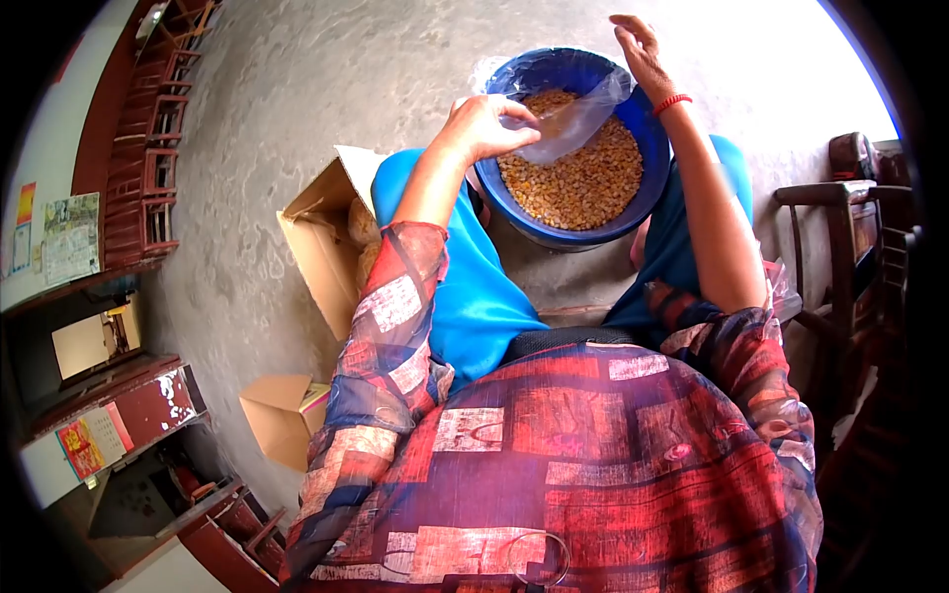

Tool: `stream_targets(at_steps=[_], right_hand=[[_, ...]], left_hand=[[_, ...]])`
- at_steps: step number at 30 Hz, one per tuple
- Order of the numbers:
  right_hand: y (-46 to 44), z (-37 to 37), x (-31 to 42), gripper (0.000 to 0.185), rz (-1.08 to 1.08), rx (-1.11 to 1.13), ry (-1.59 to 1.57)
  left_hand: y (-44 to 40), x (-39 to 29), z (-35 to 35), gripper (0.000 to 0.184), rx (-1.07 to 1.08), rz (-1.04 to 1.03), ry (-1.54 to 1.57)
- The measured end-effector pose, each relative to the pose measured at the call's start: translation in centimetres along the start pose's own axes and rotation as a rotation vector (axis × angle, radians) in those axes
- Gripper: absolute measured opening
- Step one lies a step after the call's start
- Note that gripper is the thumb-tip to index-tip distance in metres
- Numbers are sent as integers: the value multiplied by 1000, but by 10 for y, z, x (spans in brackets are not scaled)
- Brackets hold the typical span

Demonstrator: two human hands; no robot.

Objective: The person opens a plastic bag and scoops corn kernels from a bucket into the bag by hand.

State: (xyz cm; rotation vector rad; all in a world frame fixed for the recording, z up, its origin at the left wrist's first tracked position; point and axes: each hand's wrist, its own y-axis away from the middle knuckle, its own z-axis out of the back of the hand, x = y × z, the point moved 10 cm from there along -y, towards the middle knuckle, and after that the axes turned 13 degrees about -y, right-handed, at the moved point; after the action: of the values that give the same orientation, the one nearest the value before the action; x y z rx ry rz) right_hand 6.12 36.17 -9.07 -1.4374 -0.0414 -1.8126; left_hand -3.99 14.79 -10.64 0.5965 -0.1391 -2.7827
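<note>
A blue tub [649,163] stands on the floor between my knees, partly filled with loose yellow-orange corn kernels [583,188]. A clear plastic bag [583,124] lies slantwise over the kernels inside the tub. My left hand [486,127] is over the tub's left rim, thumb and fingers pinched at the near left part of the bag. Beyond the tub's upper right rim, my right hand [643,54] is raised, its fingers bent but apart, with nothing visible in them. A red bracelet [672,103] circles that wrist.
An open cardboard box [321,242] with brownish contents stands beside my left leg. Behind it sits a smaller carton [280,417]. At right is a dark wooden chair [840,198]; red wooden chairs [148,168] line the left wall. Grey concrete floor [297,89] stretches ahead.
</note>
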Motion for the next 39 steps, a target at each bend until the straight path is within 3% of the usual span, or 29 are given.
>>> stream_targets(at_steps=[2, 3, 4, 8, 9, 10, 12, 13, 16, 18, 20, 21, 23, 28, 30, 33, 39], right_hand=[[3, -8, -4, 29, 60, 14, 257], [16, -13, -31, 32, -142, 152, 421], [23, -35, -49, 34, -298, 393, 293], [36, -37, -44, 31, -255, 408, 280], [37, -33, -46, 29, -194, 296, 183], [39, -34, -50, 28, -344, 355, 182], [38, -39, -74, 36, -204, 242, 86], [42, -50, -105, 41, -325, 261, 3], [48, -65, -129, 52, -360, 224, -165], [57, -66, -129, 60, -491, 230, -208], [58, -57, -121, 62, -464, 240, -21], [57, -35, -68, 61, -450, 284, 163], [60, -26, -47, 56, -405, 253, 237], [70, -18, -20, 52, -383, 300, 448], [76, -13, -18, 53, -422, 265, 412], [78, -17, -25, 61, -534, 410, 325], [81, -16, -21, 55, -490, 460, 345]], left_hand=[[-2, 6, 5, 29, -59, 52, 64], [-2, 7, 6, 30, -64, 54, 56], [-3, 6, 6, 30, -67, 49, 55], [-3, 5, 15, 30, -150, 30, 10], [-3, 5, 15, 28, -169, 14, 31], [-4, 4, 17, 26, -196, -12, 55], [0, -2, 30, 24, -289, -69, 109], [3, -5, 38, 24, -368, -96, 98], [16, -20, 68, 37, -601, -163, -37], [16, -11, 71, 53, -533, -40, 13], [15, 9, 59, 70, -517, 31, 82], [16, 15, 53, 70, -536, 12, 89], [14, 36, 29, 81, -415, 126, 47], [16, 53, 18, 86, -339, 224, 19], [14, 63, -16, 85, -28, 259, 14], [20, 65, -12, 82, -102, 226, -27], [29, 61, -2, 72, -100, 218, 23]])
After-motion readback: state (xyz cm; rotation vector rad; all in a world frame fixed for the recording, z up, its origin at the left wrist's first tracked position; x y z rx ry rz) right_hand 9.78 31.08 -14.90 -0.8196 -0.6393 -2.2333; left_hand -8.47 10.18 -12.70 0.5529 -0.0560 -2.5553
